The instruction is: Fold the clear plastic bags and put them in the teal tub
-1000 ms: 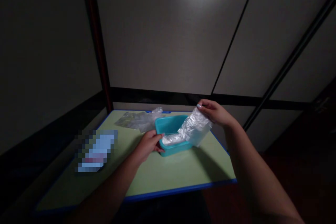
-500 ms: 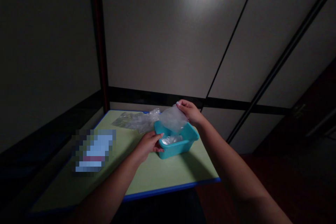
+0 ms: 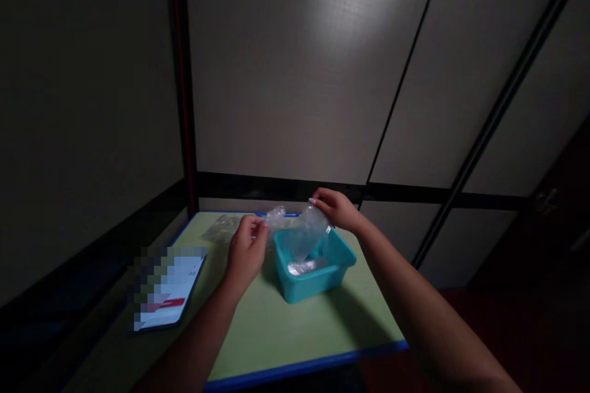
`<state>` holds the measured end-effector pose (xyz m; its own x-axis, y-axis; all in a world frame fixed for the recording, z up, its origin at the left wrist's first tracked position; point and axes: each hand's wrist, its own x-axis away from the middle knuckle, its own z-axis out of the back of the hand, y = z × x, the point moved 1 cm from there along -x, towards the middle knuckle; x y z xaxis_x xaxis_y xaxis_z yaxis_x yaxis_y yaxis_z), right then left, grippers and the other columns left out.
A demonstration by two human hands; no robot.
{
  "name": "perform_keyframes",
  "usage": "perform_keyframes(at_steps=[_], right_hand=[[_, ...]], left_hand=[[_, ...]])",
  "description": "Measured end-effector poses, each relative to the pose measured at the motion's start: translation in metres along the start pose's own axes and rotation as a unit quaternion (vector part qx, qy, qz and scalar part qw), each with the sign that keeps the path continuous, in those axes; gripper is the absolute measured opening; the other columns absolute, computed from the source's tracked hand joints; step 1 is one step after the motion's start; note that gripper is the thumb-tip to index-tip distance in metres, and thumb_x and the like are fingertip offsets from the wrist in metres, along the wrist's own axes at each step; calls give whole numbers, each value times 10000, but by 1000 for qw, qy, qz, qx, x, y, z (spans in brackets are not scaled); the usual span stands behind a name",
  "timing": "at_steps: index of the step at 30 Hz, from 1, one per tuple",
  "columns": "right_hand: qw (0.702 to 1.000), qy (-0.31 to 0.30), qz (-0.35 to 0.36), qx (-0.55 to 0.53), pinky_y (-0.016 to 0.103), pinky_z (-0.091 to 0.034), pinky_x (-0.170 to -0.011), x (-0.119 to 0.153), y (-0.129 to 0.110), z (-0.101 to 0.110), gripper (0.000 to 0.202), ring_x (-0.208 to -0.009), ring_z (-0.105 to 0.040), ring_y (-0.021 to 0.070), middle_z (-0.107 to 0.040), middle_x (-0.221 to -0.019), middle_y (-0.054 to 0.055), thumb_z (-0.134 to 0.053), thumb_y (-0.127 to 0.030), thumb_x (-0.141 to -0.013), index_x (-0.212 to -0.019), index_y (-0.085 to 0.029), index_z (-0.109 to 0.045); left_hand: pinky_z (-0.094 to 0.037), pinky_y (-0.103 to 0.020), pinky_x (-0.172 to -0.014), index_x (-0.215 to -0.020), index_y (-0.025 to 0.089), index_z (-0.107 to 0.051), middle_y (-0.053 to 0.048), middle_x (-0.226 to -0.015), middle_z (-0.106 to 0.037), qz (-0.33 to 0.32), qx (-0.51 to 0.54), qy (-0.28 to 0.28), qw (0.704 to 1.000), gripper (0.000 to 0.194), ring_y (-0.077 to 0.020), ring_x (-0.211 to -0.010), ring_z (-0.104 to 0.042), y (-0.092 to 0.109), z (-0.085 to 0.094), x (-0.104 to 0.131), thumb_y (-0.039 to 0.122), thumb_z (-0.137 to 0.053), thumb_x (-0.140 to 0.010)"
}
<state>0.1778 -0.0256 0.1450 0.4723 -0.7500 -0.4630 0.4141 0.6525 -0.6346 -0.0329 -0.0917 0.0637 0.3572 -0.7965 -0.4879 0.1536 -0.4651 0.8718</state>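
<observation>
A clear plastic bag (image 3: 305,228) hangs from my right hand (image 3: 338,209), pinched between thumb and fingers. It droops into a turquoise plastic basket (image 3: 316,285) on the table. More crinkled clear plastic (image 3: 306,266) lies at the bottom of the basket. Left of the basket, my left hand (image 3: 247,249) is raised off the table, its fingers loosely curled and a small gap showing beside the thumb. I see nothing held in it. Right behind its fingertips lie crumpled clear plastic bags (image 3: 221,228); whether they touch is unclear.
A phone or tablet (image 3: 184,288) with a lit screen, partly pixelated, lies at the table's left side. The pale green table (image 3: 271,344) has a blue edge. Grey panelled doors (image 3: 276,86) rise close behind it.
My left hand has let go of the basket's left side and moved up and left towards the crumpled bags. My right hand still holds its bag over the basket. The view has shifted slightly.
</observation>
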Motion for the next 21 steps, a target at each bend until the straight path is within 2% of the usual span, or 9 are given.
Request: perform_keyframes(at_steps=[2,4,6,8,10,14,18,21], right_hand=[[997,-13,49,66,201,-274,-463,0,-15,-3,225,-480,-408,81,-485,-573,-47,-506,-404,-845,-785,-190,-541],[989,-16,86,118,204,-270,-489,2,-28,-8,184,-507,-409,87,-489,-579,-42,-511,-360,-851,-796,-191,-561],[985,-10,104,138,204,-270,-501,5,-35,-13,148,-510,-414,90,-491,-573,-41,-501,-318,-860,-812,-196,-571],[984,-9,115,139,205,-274,-512,9,-36,-16,127,-518,-432,93,-516,-587,-34,-498,-294,-862,-821,-202,-576],[984,-2,117,133,207,-277,-518,13,-31,-16,122,-523,-448,97,-541,-606,-26,-492,-283,-864,-824,-208,-580],[985,48,107,124,214,-276,-511,17,-9,-7,134,-507,-450,105,-553,-594,-18,-474,-292,-869,-843,-215,-581],[982,83,83,146,219,-262,-494,18,13,1,143,-477,-443,109,-531,-545,-26,-473,-310,-868,-848,-218,-581],[982,107,63,145,222,-267,-495,20,26,2,149,-480,-453,112,-540,-554,-23,-475,-325,-869,-842,-222,-579]], left_hand=[[-426,-243,-786,-869,207,-562,-17,-877,-610,-55,-5,-33,998,143,-166,-861,-574,20,-4,-8,252,-623,-748],[-406,-260,-864,-952,196,-572,-41,-969,-613,-50,41,-96,993,250,-174,-948,-564,35,-11,-18,256,-651,-722],[-426,-269,-842,-1009,179,-570,-66,-1021,-615,21,114,-188,975,341,-190,-972,-571,41,-21,-29,281,-671,-700],[-444,-263,-794,-1009,170,-589,-71,-1023,-633,94,160,-288,939,357,-196,-942,-592,41,-30,-38,326,-673,-700],[-450,-252,-775,-990,162,-615,-66,-1003,-653,151,185,-356,903,359,-194,-917,-609,37,-39,-43,318,-696,-676],[-454,-282,-813,-1010,153,-627,-68,-970,-674,215,212,-418,857,411,-201,-897,-631,27,-58,-44,215,-741,-619],[-459,-337,-855,-976,130,-628,-94,-950,-682,211,196,-469,835,367,-216,-875,-648,14,-74,-44,186,-748,-633],[-486,-375,-808,-974,141,-621,-96,-897,-688,247,193,-478,821,356,-245,-817,-670,4,-76,-43,220,-744,-650]])
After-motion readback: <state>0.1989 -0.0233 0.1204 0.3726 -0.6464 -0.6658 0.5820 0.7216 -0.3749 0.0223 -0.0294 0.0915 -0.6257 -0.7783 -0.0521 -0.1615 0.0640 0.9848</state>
